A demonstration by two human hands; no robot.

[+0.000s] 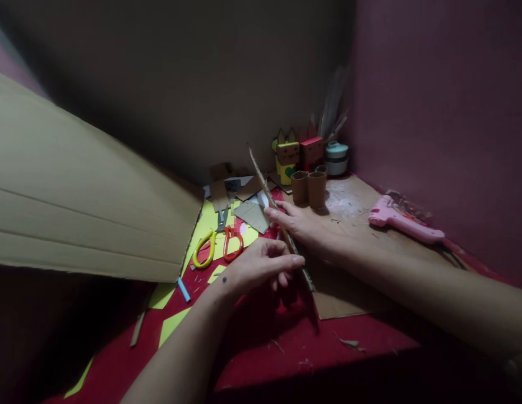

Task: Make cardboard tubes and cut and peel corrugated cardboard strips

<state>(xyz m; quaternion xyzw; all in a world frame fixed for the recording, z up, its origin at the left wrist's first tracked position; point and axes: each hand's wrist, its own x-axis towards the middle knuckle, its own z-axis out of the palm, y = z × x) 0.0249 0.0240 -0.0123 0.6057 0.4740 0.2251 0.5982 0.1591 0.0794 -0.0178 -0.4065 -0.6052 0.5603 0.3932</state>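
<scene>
A thin cardboard sheet (264,188) stands on edge, seen nearly edge-on, running from near the back of the red table (261,359) down to my hands. My left hand (261,266) is closed in a pinch on its lower part. My right hand (292,224) lies behind the sheet with fingers pressed along it, holding it upright. Two scissors, one with yellow handles (204,249) and one with orange handles (232,244), lie just left of my hands on yellow paper (210,221).
A large corrugated cardboard panel (75,196) fills the left side. A pink glue gun (401,221) lies at the right on a brown board (357,207). Cardboard tubes (309,188), small box figures (288,154) and a jar stand in the back corner. Scraps litter the table.
</scene>
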